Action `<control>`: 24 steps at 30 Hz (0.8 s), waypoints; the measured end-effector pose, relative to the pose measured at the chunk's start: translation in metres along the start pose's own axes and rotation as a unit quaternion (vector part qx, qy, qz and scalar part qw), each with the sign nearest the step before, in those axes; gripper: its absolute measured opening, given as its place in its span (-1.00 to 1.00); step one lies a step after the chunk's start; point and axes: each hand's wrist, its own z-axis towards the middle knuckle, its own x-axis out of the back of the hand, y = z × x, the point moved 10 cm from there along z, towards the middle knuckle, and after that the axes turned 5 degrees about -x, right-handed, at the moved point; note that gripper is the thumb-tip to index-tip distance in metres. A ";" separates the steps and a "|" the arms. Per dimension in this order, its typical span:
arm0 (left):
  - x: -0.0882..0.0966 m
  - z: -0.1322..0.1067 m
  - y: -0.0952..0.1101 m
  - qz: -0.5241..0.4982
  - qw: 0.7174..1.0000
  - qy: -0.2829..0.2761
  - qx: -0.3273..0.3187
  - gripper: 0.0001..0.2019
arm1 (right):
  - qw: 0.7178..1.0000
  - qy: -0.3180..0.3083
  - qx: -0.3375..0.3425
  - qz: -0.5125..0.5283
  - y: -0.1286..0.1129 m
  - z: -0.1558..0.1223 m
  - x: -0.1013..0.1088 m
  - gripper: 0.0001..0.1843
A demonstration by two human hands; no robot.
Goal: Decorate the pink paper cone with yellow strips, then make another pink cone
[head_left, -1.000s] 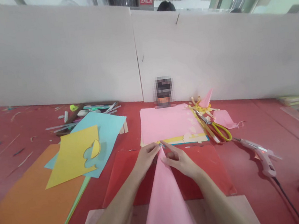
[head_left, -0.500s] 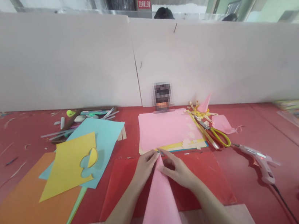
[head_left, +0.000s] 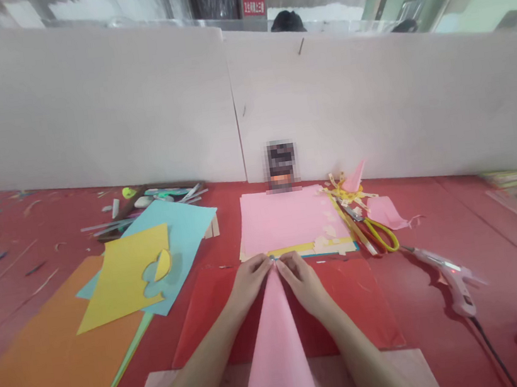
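The right hand [head_left: 305,284], spread wider a moment ago, has closed in opposite the left hand [head_left: 250,282], so tight pinches seemingly steady the pink paper cone [head_left: 279,349] at its tip, above the red mat [head_left: 362,307].

The left hand [head_left: 251,281], right hand [head_left: 305,284] and both tapering forearms [head_left: 199,357] appear bare, though finer detail blurs.

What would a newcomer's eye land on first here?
Probably the pink cone, front and centre, its tip held by the left hand and right hand. Next, at left, a yellow sheet, cut in curves, overlaps a blue sheet; at right lie yellow-handled scissors and a glue gun.
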 end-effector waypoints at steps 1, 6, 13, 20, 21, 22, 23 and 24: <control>0.002 0.001 0.000 0.001 1.000 0.012 0.001 -0.73 | 1.000 0.028 0.003 0.011 0.000 0.001 0.006 -0.67; 0.010 0.001 0.002 -0.010 0.998 0.060 -0.005 -0.68 | 0.998 -0.001 -0.004 0.062 -0.004 0.001 0.005 -0.57; 0.007 0.001 0.006 0.008 0.999 0.049 -0.023 -0.71 | 0.991 -0.116 0.011 0.063 -0.009 -0.001 -0.014 -0.61; 0.002 0.002 0.006 -0.010 0.999 0.019 -0.030 -0.70 | 0.988 -0.134 0.024 0.067 -0.005 0.002 -0.017 -0.64; 0.002 0.003 0.004 -0.012 0.999 0.018 -0.030 -0.71 | 0.989 -0.134 0.024 0.065 -0.006 0.001 -0.017 -0.65; 0.002 0.003 0.003 -0.015 0.999 0.017 -0.028 -0.73 | 0.989 -0.135 0.025 0.059 -0.007 0.000 -0.017 -0.64; 0.002 0.004 0.001 -0.016 0.999 0.016 -0.026 -0.74 | 0.989 -0.135 0.025 0.053 -0.007 0.000 -0.017 -0.64; 0.002 0.005 -0.001 -0.016 0.999 0.015 -0.024 -0.76 | 0.989 -0.135 0.026 0.045 -0.008 -0.001 -0.017 -0.63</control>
